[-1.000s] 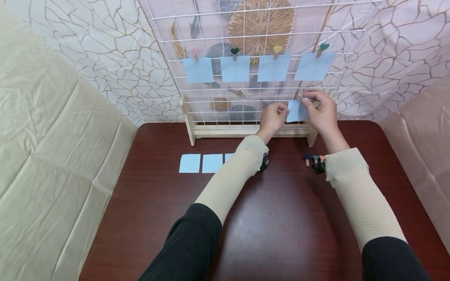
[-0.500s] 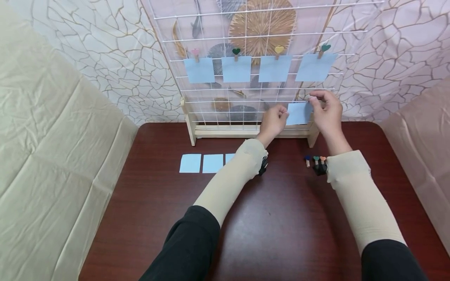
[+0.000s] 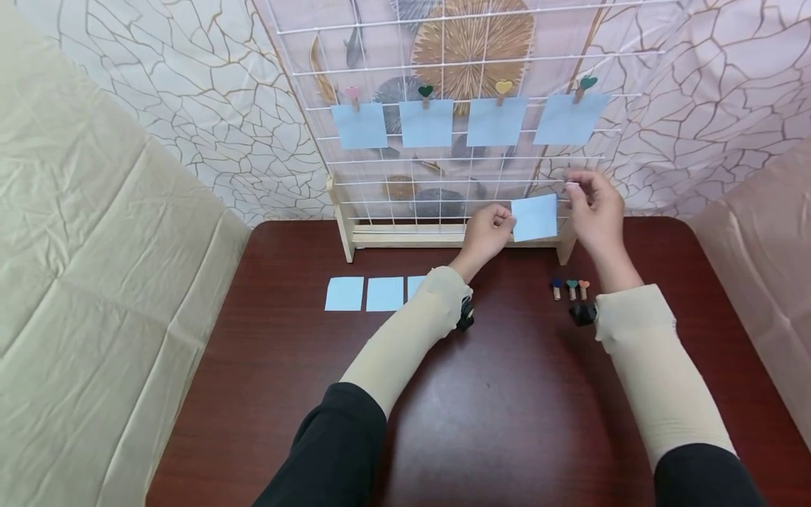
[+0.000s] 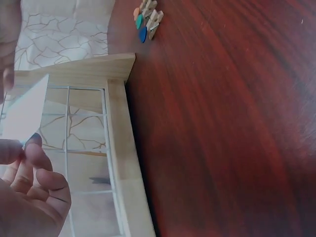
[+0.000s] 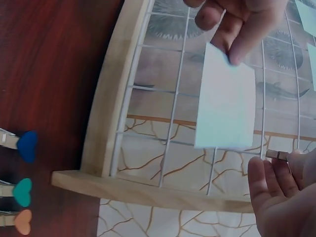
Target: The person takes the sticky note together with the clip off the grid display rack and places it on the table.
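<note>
My left hand (image 3: pixel 486 236) pinches the left edge of a light blue paper square (image 3: pixel 535 217), held tilted in front of the grid's lower right part. In the right wrist view that paper (image 5: pixel 226 103) hangs from the left thumb and finger. Just right of it and apart from it, my right hand (image 3: pixel 597 211) is raised near the rack's right side. Between its thumb and fingers it pinches a small wooden clothespin (image 5: pixel 277 155), mostly hidden by the thumb. The white wire grid rack (image 3: pixel 405 241) stands on a wooden base at the back of the table.
Several blue squares (image 3: pixel 360 127) hang in a row, clipped by heart clothespins (image 3: pixel 425 91). More paper squares (image 3: pixel 344 293) lie on the dark red table (image 3: pixel 494 422), partly behind my left forearm. Blue, green and orange heart clothespins (image 3: pixel 572 288) lie by my right wrist.
My left hand has drawn the paper square down and slightly left, away from my right hand. The right hand has shifted a little right, still pinching the clothespin.
</note>
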